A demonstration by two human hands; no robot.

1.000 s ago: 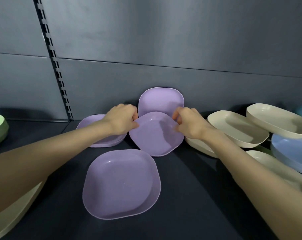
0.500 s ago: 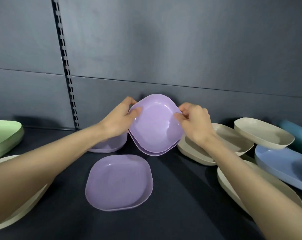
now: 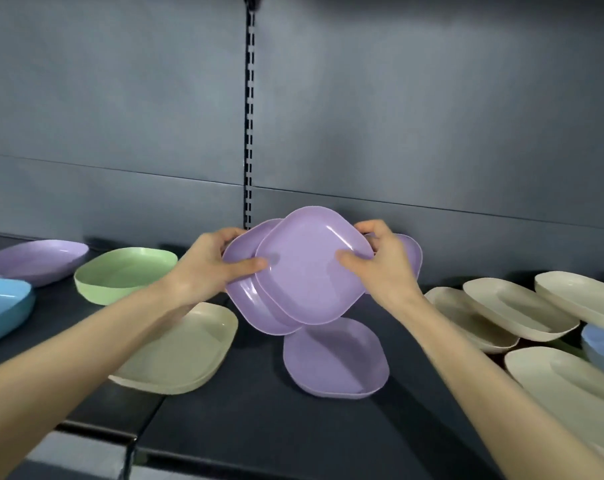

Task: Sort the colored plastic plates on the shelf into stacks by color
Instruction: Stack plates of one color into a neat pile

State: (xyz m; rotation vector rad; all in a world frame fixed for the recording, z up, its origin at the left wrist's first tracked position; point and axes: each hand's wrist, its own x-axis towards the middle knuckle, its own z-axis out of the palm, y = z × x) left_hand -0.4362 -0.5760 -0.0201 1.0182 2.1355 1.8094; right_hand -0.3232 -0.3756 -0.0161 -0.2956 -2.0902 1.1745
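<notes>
- Above the middle of the dark shelf (image 3: pixel 259 427), both forearms reach forward and angle slightly inward, with the hands raised clear of the surface.
- The left hand (image 3: pixel 214 268) clamps the left rim of the held purple plates (image 3: pixel 311 271), thumb laid across the front face and fingers curled round behind.
- The right hand (image 3: pixel 380 268) grips the right rim, thumb on the front face and fingers hooked over the upper edge.
- The held purple plates tilt toward the camera and are fanned unevenly. There appear to be three, the rearmost showing only behind the right hand.
- A lone purple plate (image 3: pixel 335 362) lies flat on the shelf just below the bundle, and a far purple plate (image 3: pixel 34 261) lies at the left.
- There are five cream plates: a left cream plate (image 3: pixel 182 348) under the left forearm, and four right cream plates (image 3: pixel 518 306) overlapping one another.
- One green plate (image 3: pixel 124 271) sits at the back left.
- There are two blue ones: a light blue plate (image 3: pixel 2 306) at the left edge and a deeper blue plate (image 3: pixel 601 344) at the right edge.
</notes>
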